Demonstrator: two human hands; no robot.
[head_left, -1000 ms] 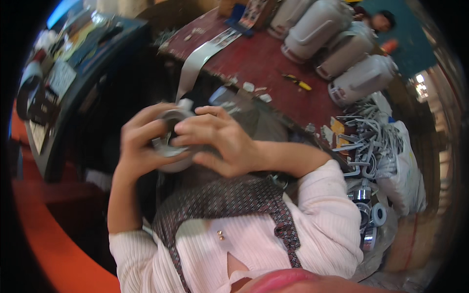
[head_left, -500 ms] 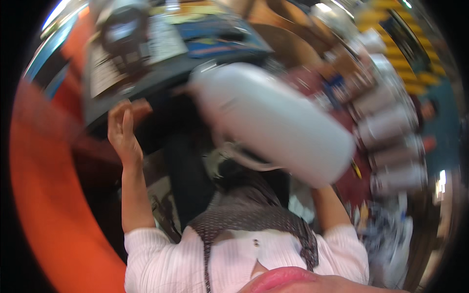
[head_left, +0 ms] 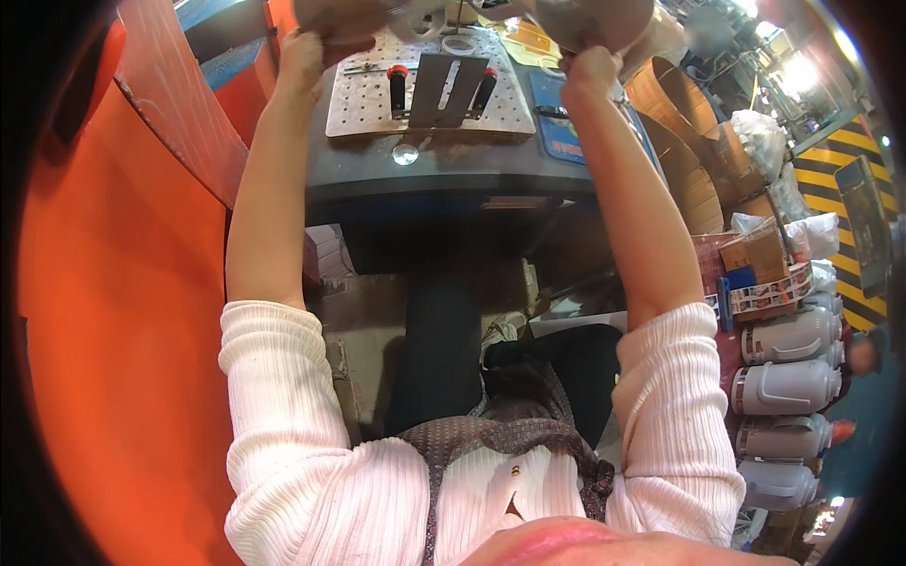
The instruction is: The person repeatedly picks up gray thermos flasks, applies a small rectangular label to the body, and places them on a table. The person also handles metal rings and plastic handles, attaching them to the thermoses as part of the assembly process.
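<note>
At the top edge my left hand [head_left: 304,64] is closed on a rounded grey jug [head_left: 351,15], mostly cut off by the picture's rim. My right hand [head_left: 593,74] grips another rounded grey jug [head_left: 609,21] from below, likewise cut off. Handle-like loops show on the inner sides of both. Between my arms lies a perforated metal plate [head_left: 363,106] on the dark table [head_left: 444,162]. An upright grey slotted bracket [head_left: 436,87] stands on it, flanked by two toggle clamps with black-and-red grips [head_left: 397,90].
An orange panel [head_left: 123,311] rises close on the left. To the right are brown cardboard [head_left: 694,179] and a stack of several grey jugs [head_left: 783,388]. A blue sheet [head_left: 559,123] lies by my right forearm. Another person [head_left: 861,355] is partly visible at far right.
The jug that hung tilted before me in my right hand is gone from the middle. Both arms now reach forward over the table, and the view has turned to face the perforated plate.
</note>
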